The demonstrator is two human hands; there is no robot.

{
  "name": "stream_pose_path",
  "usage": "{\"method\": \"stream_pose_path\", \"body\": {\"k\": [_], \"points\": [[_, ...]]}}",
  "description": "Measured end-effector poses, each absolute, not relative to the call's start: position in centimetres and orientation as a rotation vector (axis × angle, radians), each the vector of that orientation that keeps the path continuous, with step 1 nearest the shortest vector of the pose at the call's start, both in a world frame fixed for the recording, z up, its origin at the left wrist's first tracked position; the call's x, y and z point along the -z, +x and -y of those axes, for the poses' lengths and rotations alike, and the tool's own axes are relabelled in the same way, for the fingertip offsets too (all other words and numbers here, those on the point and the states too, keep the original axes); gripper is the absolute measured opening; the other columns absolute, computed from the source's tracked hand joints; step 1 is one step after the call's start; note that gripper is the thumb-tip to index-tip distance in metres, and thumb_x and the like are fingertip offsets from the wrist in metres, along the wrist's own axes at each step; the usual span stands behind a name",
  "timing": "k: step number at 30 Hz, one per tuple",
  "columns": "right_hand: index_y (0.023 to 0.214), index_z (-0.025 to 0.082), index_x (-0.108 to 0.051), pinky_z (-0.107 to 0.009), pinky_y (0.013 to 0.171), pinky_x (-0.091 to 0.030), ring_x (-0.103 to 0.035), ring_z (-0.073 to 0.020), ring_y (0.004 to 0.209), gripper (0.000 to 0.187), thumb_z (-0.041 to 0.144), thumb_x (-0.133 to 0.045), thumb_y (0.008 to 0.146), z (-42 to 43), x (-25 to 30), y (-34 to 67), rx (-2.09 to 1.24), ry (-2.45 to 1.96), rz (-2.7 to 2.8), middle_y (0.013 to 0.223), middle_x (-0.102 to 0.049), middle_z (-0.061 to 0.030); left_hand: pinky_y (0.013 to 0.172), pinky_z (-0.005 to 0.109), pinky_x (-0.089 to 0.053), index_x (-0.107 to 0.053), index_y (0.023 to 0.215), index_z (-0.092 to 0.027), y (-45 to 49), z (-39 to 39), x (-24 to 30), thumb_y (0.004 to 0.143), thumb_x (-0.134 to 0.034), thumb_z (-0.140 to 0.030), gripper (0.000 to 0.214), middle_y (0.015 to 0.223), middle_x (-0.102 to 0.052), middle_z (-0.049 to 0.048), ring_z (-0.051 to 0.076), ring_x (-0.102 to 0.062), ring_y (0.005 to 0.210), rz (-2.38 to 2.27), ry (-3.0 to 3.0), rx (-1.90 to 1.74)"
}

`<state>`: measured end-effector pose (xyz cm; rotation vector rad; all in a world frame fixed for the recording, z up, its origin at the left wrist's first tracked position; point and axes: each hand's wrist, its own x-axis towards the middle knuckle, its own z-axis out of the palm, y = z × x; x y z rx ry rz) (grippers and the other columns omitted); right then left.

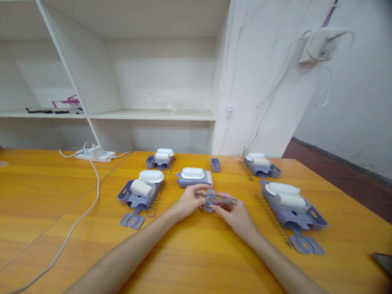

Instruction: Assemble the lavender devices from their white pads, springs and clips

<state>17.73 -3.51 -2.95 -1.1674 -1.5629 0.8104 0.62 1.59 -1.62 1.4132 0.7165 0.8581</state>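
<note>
At the middle of the table, my left hand (190,201) is closed on a flat grey-purple plastic piece (210,198) with cut-out openings. My right hand (237,215) pinches the lower right side of the same piece. Something thin and greyish (226,201) lies along the right fingers; I cannot make out what it is. Just beyond my hands sits a grey-purple plastic holder (190,182) with a white oval part (192,173) on it. Farther back stands a small grey-purple cup (215,165).
Similar holders with white rolls stand front left (139,200), back left (161,165), back right (261,170) and right (283,216). Wire coils (275,220) and flat pieces (132,221) lie beside some. A white cable (93,203) crosses the left side from a power strip (96,155).
</note>
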Motion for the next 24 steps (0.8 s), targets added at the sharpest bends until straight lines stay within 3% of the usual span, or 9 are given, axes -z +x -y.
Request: {"method": "stream_pose_path", "body": {"k": [5, 12, 24], "points": [[0.107, 0.015, -0.056, -0.03, 0.07, -0.051, -0.065, -0.0184, 0.073, 0.041, 0.034, -0.067, 0.073, 3.01, 3.13, 18.2, -1.013, -1.079, 1.434, 0.078, -0.069, -0.005, 0.048, 0.021, -0.045, -0.056, 0.109, -0.011, 0.29, -2.04, 1.55, 0.064, -0.07, -0.025, 0.049, 0.081, -0.065, 0.006, 0.012, -0.06, 0.057, -0.694, 1.243, -0.904], [0.082, 0.015, -0.061, -0.03, 0.066, -0.049, -0.064, -0.0181, 0.065, 0.024, 0.038, -0.063, 0.077, 2.84, 2.97, 18.29, -0.995, -1.129, 1.445, 0.074, -0.068, -0.0061, 0.048, 0.022, -0.047, -0.056, 0.109, -0.012, 0.24, -2.14, 1.82, 0.065, -0.072, -0.025, 0.049, 0.085, -0.065, 0.0067, 0.013, -0.061, 0.058, -0.674, 1.218, -0.896], [0.077, 0.016, -0.062, -0.029, 0.066, -0.048, -0.061, -0.017, 0.065, 0.024, 0.04, -0.062, 0.076, 2.73, 2.78, 18.2, -1.037, -1.122, 1.437, 0.071, -0.067, -0.0044, 0.052, 0.022, -0.046, -0.055, 0.114, -0.012, 0.11, -2.08, 1.87, 0.067, -0.072, -0.028, 0.052, 0.091, -0.067, 0.0105, 0.013, -0.062, 0.061, -0.582, 1.307, -0.839]]}}
